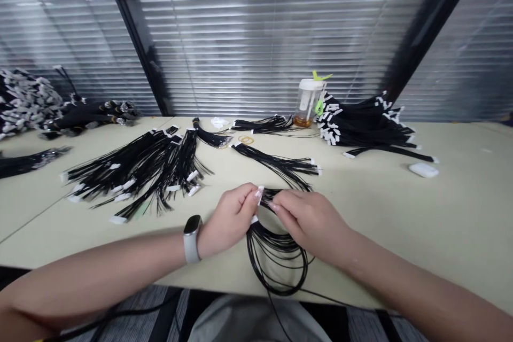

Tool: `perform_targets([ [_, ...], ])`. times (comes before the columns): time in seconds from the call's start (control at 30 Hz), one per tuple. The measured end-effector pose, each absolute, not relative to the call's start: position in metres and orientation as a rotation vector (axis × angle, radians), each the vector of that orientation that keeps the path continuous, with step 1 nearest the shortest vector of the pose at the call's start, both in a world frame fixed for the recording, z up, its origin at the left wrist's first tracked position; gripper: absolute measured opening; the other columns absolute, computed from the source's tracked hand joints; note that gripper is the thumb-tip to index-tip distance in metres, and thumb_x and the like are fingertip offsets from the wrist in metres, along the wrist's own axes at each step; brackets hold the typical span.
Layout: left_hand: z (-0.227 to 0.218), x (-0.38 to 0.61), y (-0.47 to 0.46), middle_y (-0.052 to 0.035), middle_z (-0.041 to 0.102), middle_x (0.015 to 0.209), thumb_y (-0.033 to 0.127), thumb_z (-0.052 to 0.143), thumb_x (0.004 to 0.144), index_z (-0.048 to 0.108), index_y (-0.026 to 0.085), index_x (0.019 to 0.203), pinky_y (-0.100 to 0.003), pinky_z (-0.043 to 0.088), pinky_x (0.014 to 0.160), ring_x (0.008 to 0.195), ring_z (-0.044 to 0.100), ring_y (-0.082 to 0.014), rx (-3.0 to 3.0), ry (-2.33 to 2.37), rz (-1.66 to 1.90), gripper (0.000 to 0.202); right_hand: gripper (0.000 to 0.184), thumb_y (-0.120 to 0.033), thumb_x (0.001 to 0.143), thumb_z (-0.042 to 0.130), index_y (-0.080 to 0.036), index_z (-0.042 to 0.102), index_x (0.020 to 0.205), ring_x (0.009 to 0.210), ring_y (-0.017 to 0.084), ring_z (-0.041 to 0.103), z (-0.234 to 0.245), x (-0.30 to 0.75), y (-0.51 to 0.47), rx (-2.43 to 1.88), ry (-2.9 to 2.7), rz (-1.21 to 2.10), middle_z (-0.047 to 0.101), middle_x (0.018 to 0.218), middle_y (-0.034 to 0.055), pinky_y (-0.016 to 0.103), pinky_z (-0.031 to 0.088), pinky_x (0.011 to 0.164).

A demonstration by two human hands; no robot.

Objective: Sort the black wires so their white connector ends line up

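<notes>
My left hand (pixel 229 218) and my right hand (pixel 306 218) meet at the middle of the beige table (pixel 401 224), near its front edge. Both pinch a bundle of thin black wires (pixel 276 254) with white connectors at the end. The bundle curls in a loop below my hands and hangs over the table's edge. A grey band sits on my left wrist. Just beyond my fingers lies another small bunch of black wires (pixel 280 163).
A large fan of black wires with white connectors (pixel 140 171) lies at left. A stacked pile of wires (pixel 364 125) sits at back right beside a clear bottle (pixel 308 102). Rubber bands (pixel 246 139) lie mid-table, a white case (pixel 424 170) at right, more bundles (pixel 48 112) far left.
</notes>
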State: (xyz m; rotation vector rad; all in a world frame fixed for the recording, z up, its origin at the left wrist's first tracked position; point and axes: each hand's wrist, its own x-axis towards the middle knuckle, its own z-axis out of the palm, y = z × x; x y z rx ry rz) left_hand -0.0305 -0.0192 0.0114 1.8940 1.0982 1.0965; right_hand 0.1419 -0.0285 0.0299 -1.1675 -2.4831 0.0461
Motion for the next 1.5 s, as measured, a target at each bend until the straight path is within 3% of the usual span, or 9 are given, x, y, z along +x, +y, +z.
perform_targets([
  [0.2, 0.011, -0.029, -0.013, 0.0040, 0.042, 0.053, 0.039, 0.037, 0.086, 0.041, 0.016, 0.057, -0.020, 0.033, 0.054, 0.053, 0.039, -0.0082, 1.776, 1.139, 1.100, 0.038, 0.022, -0.023, 0.089, 0.036, -0.017, 0.057, 0.082, 0.075, 0.015, 0.055, 0.037, 0.151, -0.018, -1.304, -2.477, 0.075, 0.060, 0.079, 0.0046, 0.025, 0.036, 0.066],
  [0.37, 0.008, -0.031, -0.002, 0.0042, 0.041, 0.049, 0.047, 0.039, 0.084, 0.042, 0.016, 0.056, -0.021, 0.031, 0.047, 0.046, 0.036, -0.0079, 1.550, 1.181, 1.168, 0.041, 0.013, -0.026, 0.079, 0.051, -0.018, 0.053, 0.089, 0.068, 0.016, 0.053, 0.041, 0.157, -0.017, -1.478, -2.405, 0.003, 0.059, 0.083, 0.0042, 0.025, 0.035, 0.057],
  [0.5, -0.001, -0.032, 0.009, 0.0057, 0.039, 0.046, 0.051, 0.045, 0.079, 0.047, 0.016, 0.062, -0.020, 0.027, 0.041, 0.040, 0.033, -0.0073, 1.287, 1.197, 1.268, 0.039, 0.021, -0.039, 0.076, 0.053, -0.019, 0.051, 0.071, 0.052, 0.013, 0.045, 0.052, 0.164, -0.025, -1.594, -2.269, -0.042, 0.054, 0.063, 0.0009, 0.024, 0.028, 0.047],
  [0.6, -0.005, -0.031, 0.012, 0.0059, 0.040, 0.045, 0.051, 0.049, 0.076, 0.049, 0.016, 0.064, -0.020, 0.026, 0.039, 0.040, 0.034, -0.0071, 1.169, 1.157, 1.299, 0.038, 0.030, -0.035, 0.078, 0.049, -0.018, 0.047, 0.053, 0.045, 0.010, 0.037, 0.060, 0.169, -0.034, -1.527, -2.459, 0.303, 0.045, 0.048, -0.0018, 0.023, 0.022, 0.043],
  [0.73, -0.005, -0.030, 0.012, 0.0059, 0.042, 0.046, 0.050, 0.052, 0.075, 0.048, 0.015, 0.062, -0.019, 0.028, 0.039, 0.040, 0.035, -0.0062, 1.110, 1.107, 1.320, 0.038, 0.029, -0.024, 0.077, 0.051, -0.016, 0.044, 0.049, 0.044, 0.007, 0.029, 0.056, 0.166, -0.046, -1.236, -2.742, 0.663, 0.038, 0.045, -0.0045, 0.022, 0.020, 0.043],
  [1.03, -0.002, -0.029, 0.016, 0.0066, 0.041, 0.043, 0.052, 0.054, 0.072, 0.048, 0.015, 0.062, -0.019, 0.026, 0.035, 0.036, 0.034, -0.0053, 0.923, 1.107, 1.293, 0.040, 0.018, -0.015, 0.076, 0.044, -0.018, 0.044, 0.058, 0.046, 0.010, 0.038, 0.056, 0.173, -0.034, -1.561, -2.528, 0.353, 0.048, 0.054, -0.0013, 0.022, 0.021, 0.043],
  [1.3, -0.001, -0.027, 0.013, 0.0064, 0.038, 0.042, 0.050, 0.053, 0.075, 0.048, 0.015, 0.061, -0.019, 0.025, 0.033, 0.034, 0.033, -0.0059, 0.914, 1.121, 1.315, 0.037, 0.017, -0.021, 0.080, 0.044, -0.017, 0.044, 0.064, 0.043, 0.005, 0.045, 0.063, 0.157, -0.057, -1.105, -2.491, 1.611, 0.043, 0.050, -0.0063, 0.015, 0.029, 0.041],
  [1.43, 0.013, -0.027, 0.007, 0.0060, 0.038, 0.047, 0.044, 0.050, 0.078, 0.048, 0.015, 0.062, -0.020, 0.026, 0.035, 0.036, 0.033, -0.0050, 0.894, 1.109, 1.407, 0.033, 0.013, -0.028, 0.082, 0.045, -0.018, 0.053, 0.085, 0.049, 0.005, 0.047, 0.044, 0.142, -0.069, -1.037, -2.192, 2.104, 0.055, 0.065, -0.0030, 0.014, 0.037, 0.045],
  [1.5, 0.025, -0.029, 0.004, 0.0061, 0.039, 0.050, 0.039, 0.049, 0.081, 0.049, 0.015, 0.065, -0.019, 0.027, 0.036, 0.038, 0.033, -0.0045, 0.853, 1.091, 1.445, 0.028, 0.027, -0.033, 0.081, 0.050, -0.019, 0.051, 0.104, 0.052, 0.004, 0.050, 0.036, 0.139, -0.071, -0.970, -2.016, 2.305, 0.058, 0.075, -0.0009, 0.014, 0.039, 0.047],
])
